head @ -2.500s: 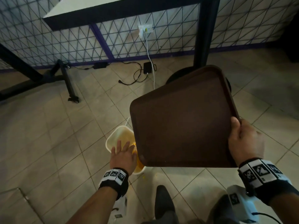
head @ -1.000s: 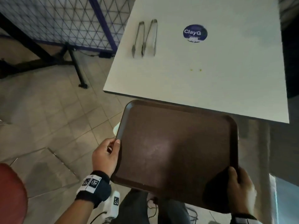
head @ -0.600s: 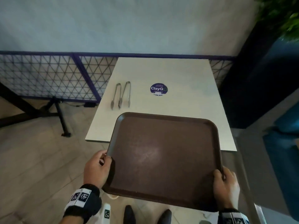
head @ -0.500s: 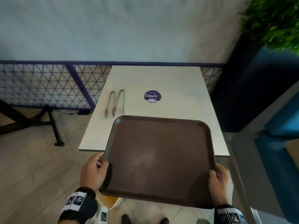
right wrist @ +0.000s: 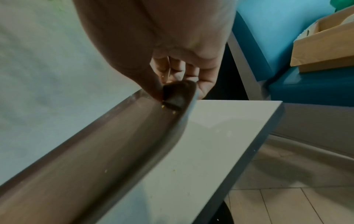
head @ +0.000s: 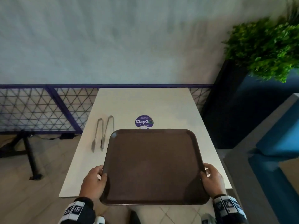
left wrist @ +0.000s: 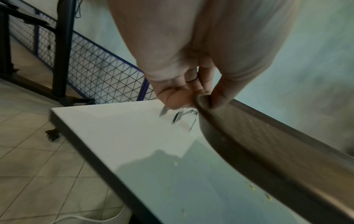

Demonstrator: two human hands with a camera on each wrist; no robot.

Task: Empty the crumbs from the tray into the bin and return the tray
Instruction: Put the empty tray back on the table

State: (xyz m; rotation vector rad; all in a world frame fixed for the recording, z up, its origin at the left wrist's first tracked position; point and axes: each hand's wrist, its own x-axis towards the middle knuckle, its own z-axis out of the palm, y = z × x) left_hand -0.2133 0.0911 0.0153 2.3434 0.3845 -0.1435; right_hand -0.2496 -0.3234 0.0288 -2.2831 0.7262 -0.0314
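The brown tray (head: pixel 153 165) is level over the near half of the white table (head: pixel 142 101), its near edge past the table's front. My left hand (head: pixel 95 180) grips the tray's left rim, thumb on top and fingers underneath (left wrist: pixel 178 98). My right hand (head: pixel 212 178) grips the right rim the same way (right wrist: pixel 178 84). In the wrist views the tray (left wrist: pixel 268 151) (right wrist: pixel 95 151) hangs a little above the tabletop, with its shadow beneath. A few yellow crumbs (right wrist: pixel 168 109) cling near the right rim. The bin is out of view.
Metal tongs (head: pixel 102 133) lie on the table left of the tray. A round purple sticker (head: pixel 144 121) sits beyond its far edge. Small crumbs dot the tabletop (left wrist: pixel 266 195). A mesh fence (head: pixel 40 109) runs along the wall; a plant (head: pixel 265 50) and blue seating (head: pixel 278 143) stand right.
The tray came up from its tilt over the bin on the floor to level, my left hand took its left rim, and both hands carried it forward over the table.
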